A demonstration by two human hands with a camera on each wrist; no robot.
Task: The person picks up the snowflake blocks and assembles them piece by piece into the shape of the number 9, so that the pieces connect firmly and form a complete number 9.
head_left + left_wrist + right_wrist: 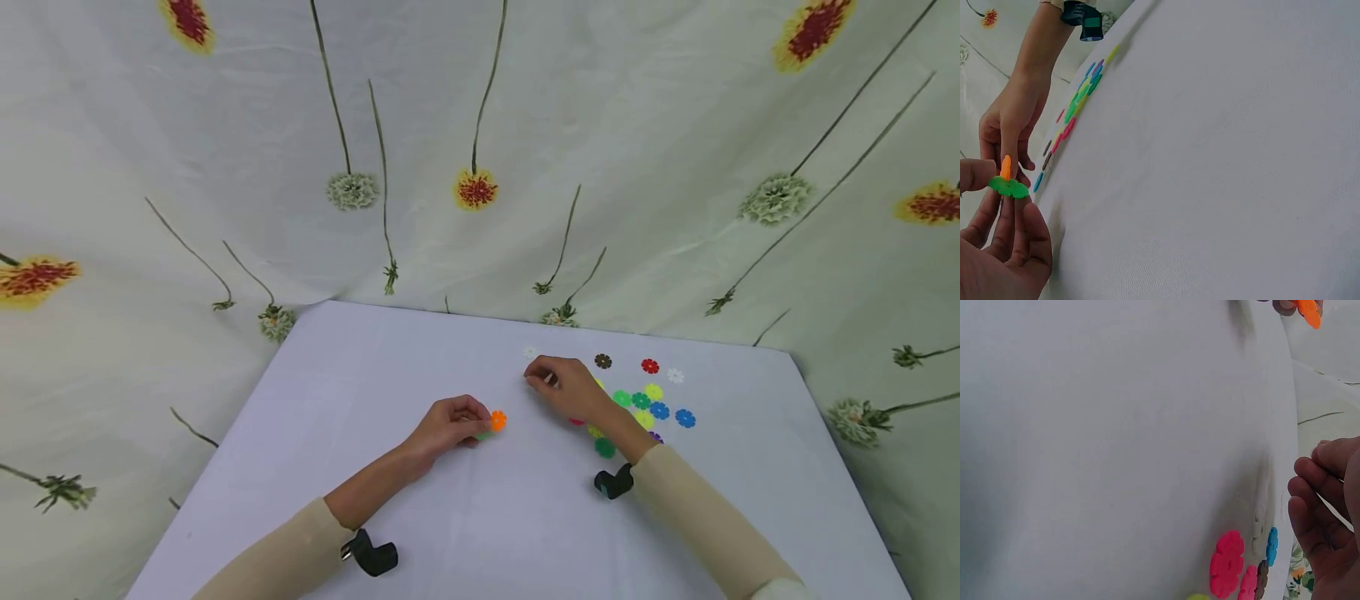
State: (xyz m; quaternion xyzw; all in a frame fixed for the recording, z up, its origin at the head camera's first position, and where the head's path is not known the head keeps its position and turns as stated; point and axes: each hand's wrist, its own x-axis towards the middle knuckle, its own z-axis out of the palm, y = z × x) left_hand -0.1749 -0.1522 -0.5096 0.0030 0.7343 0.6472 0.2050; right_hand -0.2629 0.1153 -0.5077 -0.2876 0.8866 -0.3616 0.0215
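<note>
My left hand [447,429] pinches a green flower-shaped disc [1009,187] between thumb and fingers. An orange flower disc [498,421] stands upright on it, at right angles to the green one, and the two look joined. My right hand [570,387] hovers over the table left of the scattered discs, its fingers loosely bent and thumb close to the index finger. No disc shows between those fingertips in the right wrist view. Near them on the table lies a white disc [531,352]. Below the right hand, pink discs [1227,565] are visible.
Several flower discs lie on the white table [360,367] around the right forearm: brown [603,361], red [650,366], white [676,376], blue [686,418], green [604,447] and yellow [653,392]. A flower-patterned cloth [420,125] hangs behind the table.
</note>
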